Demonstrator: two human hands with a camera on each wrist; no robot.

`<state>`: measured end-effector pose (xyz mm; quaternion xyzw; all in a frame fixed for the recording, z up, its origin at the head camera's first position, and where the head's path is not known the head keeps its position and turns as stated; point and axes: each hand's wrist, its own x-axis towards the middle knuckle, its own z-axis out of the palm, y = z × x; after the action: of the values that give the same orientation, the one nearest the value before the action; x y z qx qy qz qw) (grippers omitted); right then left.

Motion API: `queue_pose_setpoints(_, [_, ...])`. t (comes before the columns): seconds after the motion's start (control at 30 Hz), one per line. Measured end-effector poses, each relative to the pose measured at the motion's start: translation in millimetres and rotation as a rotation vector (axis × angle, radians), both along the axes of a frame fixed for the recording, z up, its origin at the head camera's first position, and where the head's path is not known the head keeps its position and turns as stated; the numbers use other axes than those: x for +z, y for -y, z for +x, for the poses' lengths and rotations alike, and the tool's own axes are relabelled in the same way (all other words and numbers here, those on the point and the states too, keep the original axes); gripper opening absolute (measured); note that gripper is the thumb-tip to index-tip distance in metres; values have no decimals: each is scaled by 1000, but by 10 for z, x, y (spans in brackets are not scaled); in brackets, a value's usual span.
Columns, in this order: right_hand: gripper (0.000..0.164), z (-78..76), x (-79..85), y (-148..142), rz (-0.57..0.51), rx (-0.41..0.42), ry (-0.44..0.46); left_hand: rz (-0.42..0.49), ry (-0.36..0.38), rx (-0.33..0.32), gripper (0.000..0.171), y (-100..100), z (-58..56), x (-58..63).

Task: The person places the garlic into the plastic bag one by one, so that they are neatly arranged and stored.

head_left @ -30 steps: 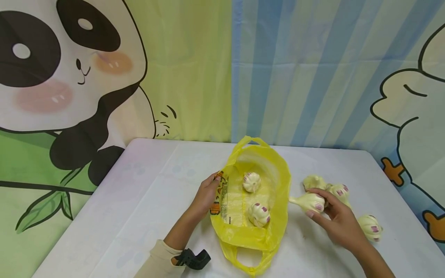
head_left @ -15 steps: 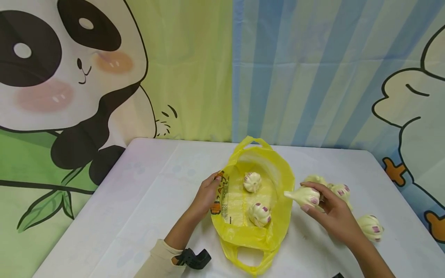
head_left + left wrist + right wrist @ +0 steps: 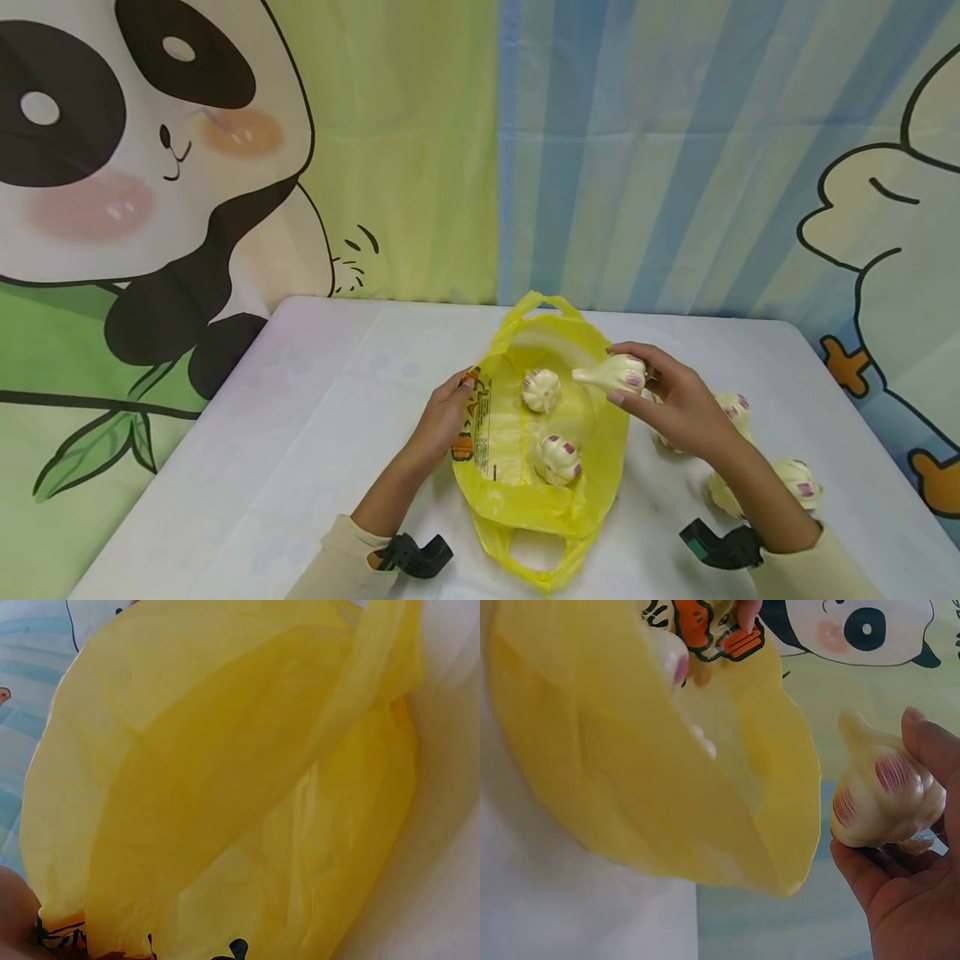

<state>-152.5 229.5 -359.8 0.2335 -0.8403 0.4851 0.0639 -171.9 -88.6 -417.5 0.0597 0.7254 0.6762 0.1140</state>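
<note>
A yellow plastic bag (image 3: 517,500) stands with its mouth spread on the table, and two garlic bulbs show inside: one upper (image 3: 542,390), one lower (image 3: 557,460). My left hand (image 3: 444,419) pinches the bag's left rim beside the printed panel. Over the bag's right rim, my right hand (image 3: 678,404) holds a garlic bulb (image 3: 617,374) between thumb and fingers, its stem pointing left over the opening. In the right wrist view this bulb (image 3: 889,787) has purple-streaked patches and root fibres, and it is apart from the bag's edge.
More garlic bulbs lie on the white table (image 3: 337,433) at right, including one (image 3: 798,483) beside the right forearm and one (image 3: 735,410) behind the right hand, partly covered. A panda-print curtain (image 3: 405,150) hangs behind the table. Each wrist wears a black camera mount (image 3: 416,557).
My right hand has lifted the garlic bulb off the pile and carried it left and up, over the bag's right rim. The left hand keeps its hold on the bag.
</note>
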Motion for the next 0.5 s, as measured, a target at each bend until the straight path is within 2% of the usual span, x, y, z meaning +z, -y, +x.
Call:
queue_pose_setpoints(0.17, [51,-98,67,88,11,25,9,9,10,-8,50,-3,-2,-24])
queue_pose_setpoints(0.33, [50,-151,71,114,24,20,40,-14,-15,-7,52,-14,-7,-30])
queue_pose_setpoints(0.5, [51,-266,59,166,22,43,85,-19,-2,4,51,-16,-4,-22])
